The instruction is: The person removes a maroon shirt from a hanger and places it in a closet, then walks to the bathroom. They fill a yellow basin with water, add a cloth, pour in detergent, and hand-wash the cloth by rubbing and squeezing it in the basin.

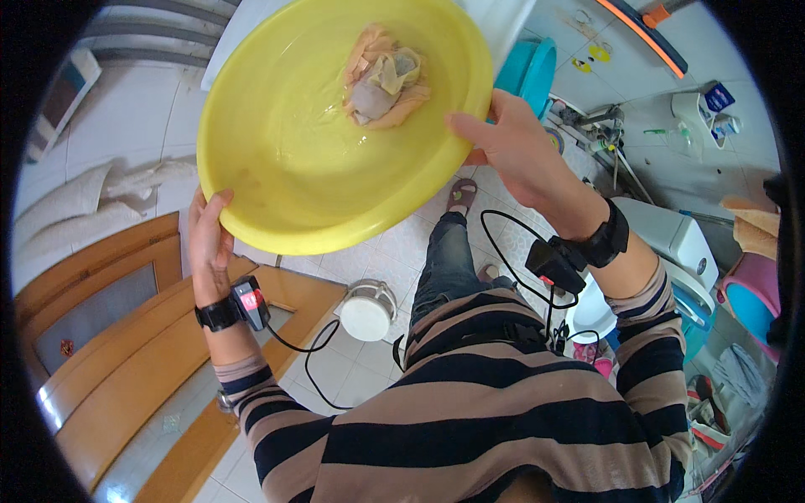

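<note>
Both of my hands grip the rim of a large yellow plastic basin (270, 207). My left hand (209, 229) holds its near left edge, the thumb over the rim. At the right edge is my right hand (512, 144), thumb on top and fingers curled beneath. Shallow water lies inside the basin. A wet, crumpled bundle of peach and grey cloth (380, 94) rests in it towards the far right side. The basin tilts a little, and its underside is hidden.
A white surface (503, 25) lies beyond the basin. Teal basins (531, 72) stand to the right. A wooden door (157, 352) is on my left. On the tiled floor stands a white lidded bucket (365, 314). Right of me is a toilet (666, 251).
</note>
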### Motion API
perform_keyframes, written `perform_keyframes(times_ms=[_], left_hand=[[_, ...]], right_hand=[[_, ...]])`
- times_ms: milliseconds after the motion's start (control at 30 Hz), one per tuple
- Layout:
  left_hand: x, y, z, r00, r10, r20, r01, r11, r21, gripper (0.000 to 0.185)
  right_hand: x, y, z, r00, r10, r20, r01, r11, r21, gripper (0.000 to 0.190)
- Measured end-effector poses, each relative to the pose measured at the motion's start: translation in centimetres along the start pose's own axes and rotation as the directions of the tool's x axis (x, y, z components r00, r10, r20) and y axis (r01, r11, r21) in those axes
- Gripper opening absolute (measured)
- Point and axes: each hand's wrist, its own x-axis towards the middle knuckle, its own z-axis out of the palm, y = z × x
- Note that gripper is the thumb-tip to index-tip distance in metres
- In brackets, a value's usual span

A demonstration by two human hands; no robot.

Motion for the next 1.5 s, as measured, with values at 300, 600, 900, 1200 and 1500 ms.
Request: perform_keyframes(times_ms=[300, 600, 900, 1200, 1500], left_hand=[[-17.3, -7.7, -0.4, 0.987, 0.069, -0.146, -0.075, 0.996, -0.042, 0.042], [-26.5, -14.5, 0.4, 0.989, -0.012, -0.147, 0.018, 0.999, 0.037, 0.050], [-22.4, -25.9, 0.9, 0.944, -0.249, 0.218, 0.274, 0.957, -0.093, 0.052], [-11.2, -37.7, 5.5, 0.710, -0.494, 0.501, 0.551, 0.833, 0.040, 0.053], [-5.0, -53.0, 10.9, 0.690, -0.504, 0.519, 0.535, 0.839, 0.105, 0.050]], right_hand=[[-12.7, 5.6, -1.5, 0.992, -0.068, 0.102, 0.076, 0.995, -0.070, 0.029], [-21.5, 12.9, -5.2, 0.986, -0.133, 0.102, 0.156, 0.953, -0.259, 0.044], [-27.6, 26.7, -8.9, 0.988, 0.114, -0.106, -0.105, 0.991, 0.085, 0.042], [-29.8, 40.5, -11.1, 0.869, 0.324, -0.374, -0.276, 0.945, 0.178, 0.047], [-25.8, 55.8, -19.6, 0.842, 0.337, -0.422, -0.292, 0.941, 0.169, 0.041]])
